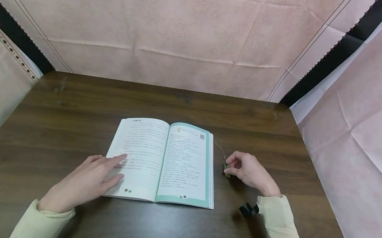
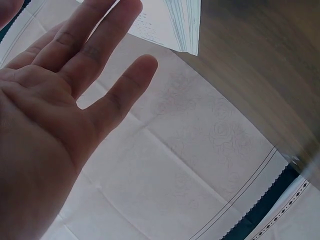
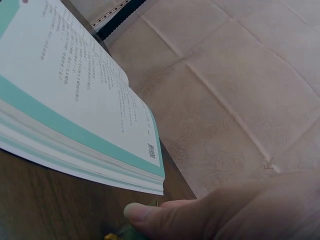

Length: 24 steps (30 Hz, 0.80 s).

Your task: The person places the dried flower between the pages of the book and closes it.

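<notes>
An open book lies flat on the table, with a white left page and a teal-bordered right page. My left hand rests over the lower left page, its fingers mostly straight and spread; the left wrist view shows a bare palm. To the right of the book, my right hand pinches a small dark green thing with yellow bits between thumb and fingers. From it a thin cord runs toward the book's right edge. Fingers hide most of this small thing, and its kind cannot be told.
The brown wooden table extends around the book on all sides. Pale pink patterned cloth hangs behind the far edge and at both sides. A black wrist device sits at the right cuff.
</notes>
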Tool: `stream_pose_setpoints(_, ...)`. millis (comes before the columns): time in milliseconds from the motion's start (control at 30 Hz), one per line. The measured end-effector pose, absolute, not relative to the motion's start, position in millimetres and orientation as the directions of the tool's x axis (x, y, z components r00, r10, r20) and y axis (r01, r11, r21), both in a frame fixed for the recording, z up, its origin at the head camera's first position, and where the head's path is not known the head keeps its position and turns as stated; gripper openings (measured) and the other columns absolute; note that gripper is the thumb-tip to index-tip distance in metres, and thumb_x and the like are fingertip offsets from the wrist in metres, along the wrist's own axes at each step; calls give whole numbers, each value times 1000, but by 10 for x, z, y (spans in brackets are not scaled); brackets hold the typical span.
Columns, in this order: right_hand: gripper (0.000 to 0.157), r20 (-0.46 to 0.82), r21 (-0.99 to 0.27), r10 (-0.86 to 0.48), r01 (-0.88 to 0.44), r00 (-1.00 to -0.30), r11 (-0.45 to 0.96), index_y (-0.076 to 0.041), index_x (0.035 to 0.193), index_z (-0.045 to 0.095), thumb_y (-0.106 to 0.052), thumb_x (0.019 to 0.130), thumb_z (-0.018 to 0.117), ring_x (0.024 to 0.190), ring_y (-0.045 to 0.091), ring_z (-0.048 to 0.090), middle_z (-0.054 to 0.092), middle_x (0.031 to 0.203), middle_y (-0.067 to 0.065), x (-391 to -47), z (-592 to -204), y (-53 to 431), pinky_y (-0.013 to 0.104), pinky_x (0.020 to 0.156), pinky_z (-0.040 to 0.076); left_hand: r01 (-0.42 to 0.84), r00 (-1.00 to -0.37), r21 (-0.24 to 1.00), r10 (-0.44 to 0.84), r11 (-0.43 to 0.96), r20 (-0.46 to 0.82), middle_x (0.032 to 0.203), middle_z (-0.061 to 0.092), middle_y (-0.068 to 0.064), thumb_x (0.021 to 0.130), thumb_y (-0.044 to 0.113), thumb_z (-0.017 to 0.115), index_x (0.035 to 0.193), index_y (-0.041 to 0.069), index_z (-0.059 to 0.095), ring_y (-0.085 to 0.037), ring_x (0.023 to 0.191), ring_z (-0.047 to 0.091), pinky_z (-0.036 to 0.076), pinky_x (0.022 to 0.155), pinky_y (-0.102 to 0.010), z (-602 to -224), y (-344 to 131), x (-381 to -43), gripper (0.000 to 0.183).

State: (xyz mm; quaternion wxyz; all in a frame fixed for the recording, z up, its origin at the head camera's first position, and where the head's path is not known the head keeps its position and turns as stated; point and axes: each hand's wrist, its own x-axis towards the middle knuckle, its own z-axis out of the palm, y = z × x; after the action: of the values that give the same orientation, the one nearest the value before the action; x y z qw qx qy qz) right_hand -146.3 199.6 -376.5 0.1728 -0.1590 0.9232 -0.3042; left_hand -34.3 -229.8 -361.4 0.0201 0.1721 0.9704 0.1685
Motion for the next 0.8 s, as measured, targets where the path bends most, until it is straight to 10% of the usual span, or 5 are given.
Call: stream_pose_setpoints(800, 16, -175, -645, -393, -196, -903, 738, -12, 101, 66, -17, 88, 73, 77, 19, 56, 61, 85, 1, -1478, -3738, 1914, 33, 65, 51, 338, -938, 338, 343, 879, 47, 121, 66, -16, 92, 22, 65, 133, -2, 55, -37, 107, 62, 39, 97, -57, -3616, -2339, -345, 48)
